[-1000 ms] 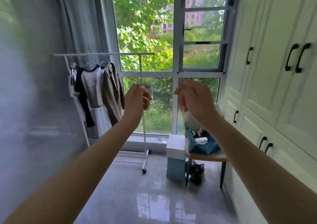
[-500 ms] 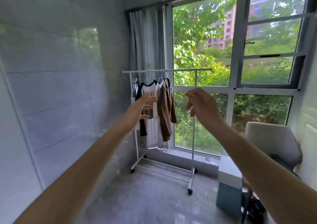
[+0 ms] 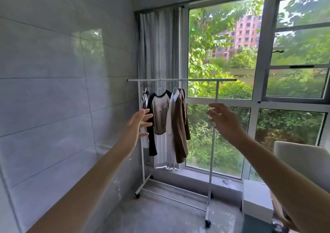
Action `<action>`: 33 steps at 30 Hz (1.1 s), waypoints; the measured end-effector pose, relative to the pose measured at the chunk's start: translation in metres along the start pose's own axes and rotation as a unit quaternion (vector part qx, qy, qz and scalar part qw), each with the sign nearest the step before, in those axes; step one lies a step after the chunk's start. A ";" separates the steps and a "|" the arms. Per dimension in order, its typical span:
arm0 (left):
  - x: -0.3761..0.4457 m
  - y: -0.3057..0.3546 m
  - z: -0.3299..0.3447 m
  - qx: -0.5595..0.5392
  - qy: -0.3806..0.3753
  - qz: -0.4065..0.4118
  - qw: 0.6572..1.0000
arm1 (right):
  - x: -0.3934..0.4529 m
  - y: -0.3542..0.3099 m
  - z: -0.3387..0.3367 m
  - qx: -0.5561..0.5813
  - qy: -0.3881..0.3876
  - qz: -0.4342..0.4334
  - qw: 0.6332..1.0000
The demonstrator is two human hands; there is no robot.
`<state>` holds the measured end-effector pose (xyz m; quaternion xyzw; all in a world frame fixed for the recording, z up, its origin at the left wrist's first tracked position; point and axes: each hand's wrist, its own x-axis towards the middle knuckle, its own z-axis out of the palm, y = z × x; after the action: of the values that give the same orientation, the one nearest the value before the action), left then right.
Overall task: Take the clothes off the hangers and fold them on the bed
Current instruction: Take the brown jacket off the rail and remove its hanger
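Note:
A white wheeled clothes rack (image 3: 182, 80) stands in front of the window. Several garments hang on hangers at its left end: a black-sleeved grey printed shirt (image 3: 160, 115), a white garment (image 3: 170, 125) and a brown jacket (image 3: 180, 125), with a white-and-black piece (image 3: 145, 100) at the far left. Both my arms stretch out toward the rack, still short of it. My left hand (image 3: 138, 125) is empty with fingers spread, in line with the black sleeve. My right hand (image 3: 224, 120) is empty too, fingers loosely apart, in line with the rack's right post. No bed is in view.
A glossy grey tiled wall (image 3: 53, 90) runs along the left. A grey curtain (image 3: 157, 45) hangs behind the rack. A chair back (image 3: 300, 154) and a white-and-teal box (image 3: 257, 202) stand at the lower right. Grey floor (image 3: 160, 213) lies open before the rack.
The view has swung left and come nearer the rack, which now looks larger. Both hands have gone from pinched fingers to open, spread fingers, still held out ahead.

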<state>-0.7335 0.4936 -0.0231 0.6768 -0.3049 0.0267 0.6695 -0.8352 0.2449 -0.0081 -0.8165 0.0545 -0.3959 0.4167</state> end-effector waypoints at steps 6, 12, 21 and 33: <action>0.087 -0.058 0.023 0.038 -0.009 -0.005 0.999 | 0.087 0.067 0.032 -0.021 -0.003 -0.004 1.000; 0.222 -0.108 0.056 0.066 0.009 -0.028 0.997 | 0.200 0.167 0.064 0.004 -0.031 0.015 0.999; 0.378 -0.190 0.092 0.084 0.029 -0.037 0.995 | 0.363 0.268 0.092 0.018 -0.080 0.027 0.996; 0.599 -0.273 0.103 0.109 -0.021 0.007 0.994 | 0.534 0.341 0.165 -0.078 -0.118 0.014 0.990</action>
<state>-0.1626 0.1507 -0.0105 0.7441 -0.3189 0.0500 0.5849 -0.2754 -0.0942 0.0102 -0.8866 0.0473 -0.2856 0.3607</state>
